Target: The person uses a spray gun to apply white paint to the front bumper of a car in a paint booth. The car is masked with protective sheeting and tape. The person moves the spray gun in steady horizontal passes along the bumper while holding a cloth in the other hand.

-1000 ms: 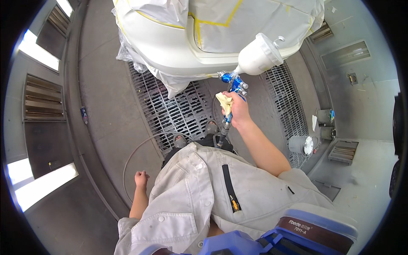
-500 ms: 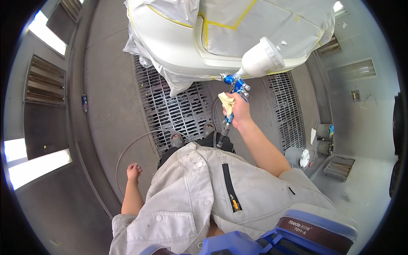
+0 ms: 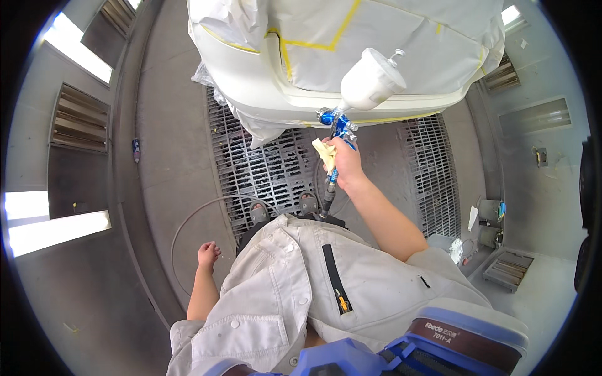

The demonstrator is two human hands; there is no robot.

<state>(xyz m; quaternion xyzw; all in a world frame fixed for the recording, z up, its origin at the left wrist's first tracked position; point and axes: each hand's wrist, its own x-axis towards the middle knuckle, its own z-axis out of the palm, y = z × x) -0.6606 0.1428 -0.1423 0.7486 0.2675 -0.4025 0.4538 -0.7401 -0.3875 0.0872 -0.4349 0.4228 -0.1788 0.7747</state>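
Lower left of frame: left hand (image 3: 207,254) hangs empty at the side, fingers loosely curled, out of the spray's way. A thin hose (image 3: 188,219) loops over the smooth grey floor. Centre: dark metal floor grate (image 3: 263,163), slotted. Upper centre: right hand (image 3: 343,161) closed around the blue spray gun (image 3: 335,125), pale cloth tucked in, white plastic cup (image 3: 371,80) on top, nozzle aimed at the glossy white panel (image 3: 263,94) under masking paper (image 3: 376,31) and yellow tape.
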